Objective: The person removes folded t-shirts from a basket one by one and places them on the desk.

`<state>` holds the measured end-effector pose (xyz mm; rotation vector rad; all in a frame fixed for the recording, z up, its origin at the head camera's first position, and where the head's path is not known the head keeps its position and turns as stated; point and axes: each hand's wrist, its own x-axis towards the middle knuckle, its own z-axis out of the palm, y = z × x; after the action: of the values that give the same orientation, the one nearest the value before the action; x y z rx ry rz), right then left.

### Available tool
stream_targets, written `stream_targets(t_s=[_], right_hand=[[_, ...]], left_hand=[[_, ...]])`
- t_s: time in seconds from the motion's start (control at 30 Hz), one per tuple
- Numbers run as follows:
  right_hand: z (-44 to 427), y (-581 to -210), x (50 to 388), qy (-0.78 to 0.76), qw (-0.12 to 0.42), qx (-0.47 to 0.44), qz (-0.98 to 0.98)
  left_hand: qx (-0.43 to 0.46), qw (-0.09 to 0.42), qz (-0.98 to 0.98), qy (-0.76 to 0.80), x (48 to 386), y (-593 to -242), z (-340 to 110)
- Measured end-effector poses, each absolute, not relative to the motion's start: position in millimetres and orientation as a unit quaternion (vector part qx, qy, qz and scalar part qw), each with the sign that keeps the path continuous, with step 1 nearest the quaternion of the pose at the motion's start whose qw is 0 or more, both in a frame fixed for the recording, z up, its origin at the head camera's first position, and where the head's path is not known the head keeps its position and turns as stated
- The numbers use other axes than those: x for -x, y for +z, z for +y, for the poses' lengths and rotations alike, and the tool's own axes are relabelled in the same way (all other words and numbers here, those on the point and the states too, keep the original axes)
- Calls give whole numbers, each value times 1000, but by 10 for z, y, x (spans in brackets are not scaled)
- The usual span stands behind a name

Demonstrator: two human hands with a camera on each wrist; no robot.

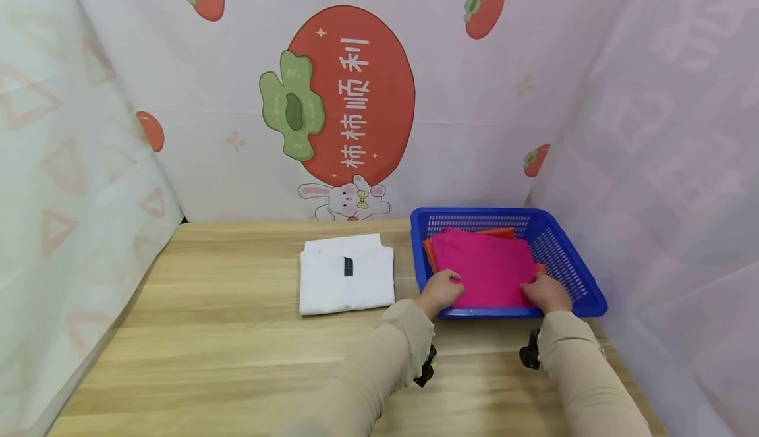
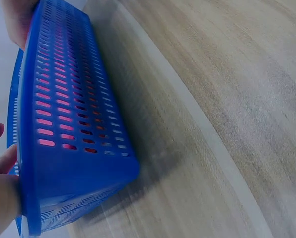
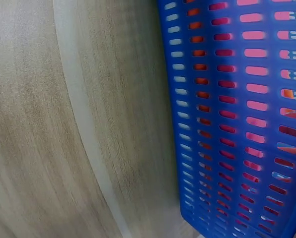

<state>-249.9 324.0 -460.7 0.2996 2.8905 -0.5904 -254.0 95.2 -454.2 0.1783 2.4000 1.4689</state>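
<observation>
A folded bright pink cloth (image 1: 487,267) lies in the blue basket (image 1: 474,312), on top of orange cloth (image 1: 503,233). My left hand (image 1: 440,291) pinches the pink cloth at its near left edge, the wrist over the basket's rim. At the right edge of the same cloth, my right hand (image 1: 547,292) pinches it with curled fingers. The left wrist view shows part of the left hand (image 2: 3,186) over the rim of the basket (image 2: 78,168). In the right wrist view, the basket's slotted wall (image 3: 212,124) hides the fingers.
A folded white garment (image 1: 346,292) with a black label lies on the wooden table (image 1: 237,331), left of the basket. Printed cloth hangings (image 1: 474,94) stand behind the table and on both sides, the right one close to the basket.
</observation>
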Motion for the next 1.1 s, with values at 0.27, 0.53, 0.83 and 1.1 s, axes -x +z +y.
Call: stream_targets(t_s=[0.27, 0.53, 0.83, 1.1], right_hand=[[3186, -4595, 2513, -199, 105, -122, 967], [3163, -4596, 2531, -212, 121, -142, 959], [3176, -4565, 2527, -208, 131, -146, 958], [3223, -4588, 2547, -207, 123, -148, 959]], left_hand=[[-10, 174, 799, 575, 2662, -4662, 958], [44, 239, 712, 659, 2738, -4634, 933], [59, 253, 730, 632, 2995, -5070, 1140], [-2, 256, 777, 575, 2900, -4990, 1191]])
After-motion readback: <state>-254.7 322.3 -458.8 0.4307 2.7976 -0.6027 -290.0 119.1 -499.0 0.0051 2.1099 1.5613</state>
